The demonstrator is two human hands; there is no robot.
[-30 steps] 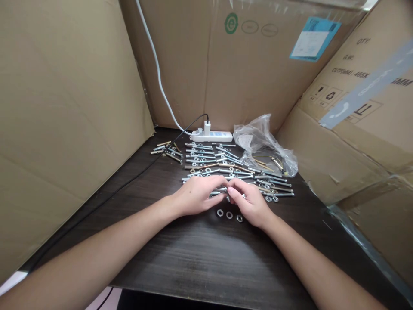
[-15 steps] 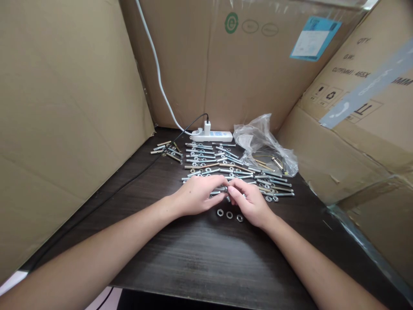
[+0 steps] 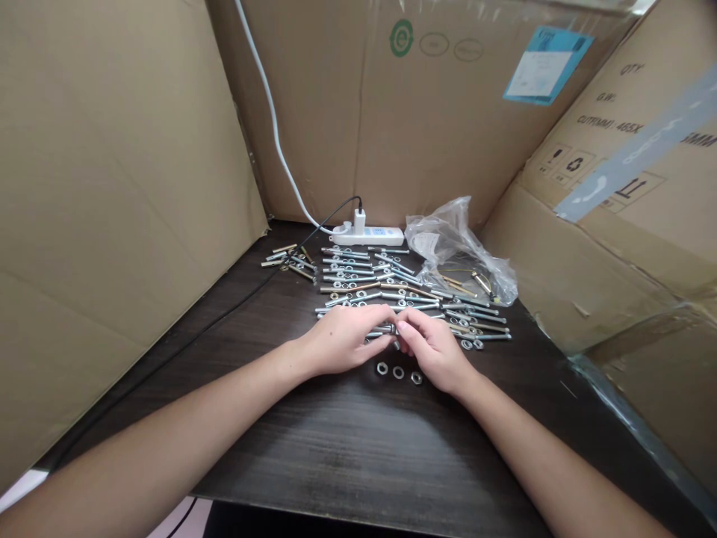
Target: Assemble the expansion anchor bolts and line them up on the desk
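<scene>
Over the dark table (image 3: 325,441), our left hand (image 3: 343,338) and right hand (image 3: 434,353) meet, fingertips pinching a slim metal bolt (image 3: 385,329) between them. We judge it rigid, light and rather slippery, best held by its shank; a loose hex nut (image 3: 382,368) nearer us offers only its rim.

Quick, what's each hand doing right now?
Left hand: closed, curled around a small metal piece.
Right hand: closed, thumb and fingers pinching at the end of that piece; the fingertips hide exactly what's gripped.

Silvery bolts (image 3: 420,300) (some brassy), dark-grained tabletop (image 3: 358,448), brown cardboard (image 3: 112,149)
</scene>
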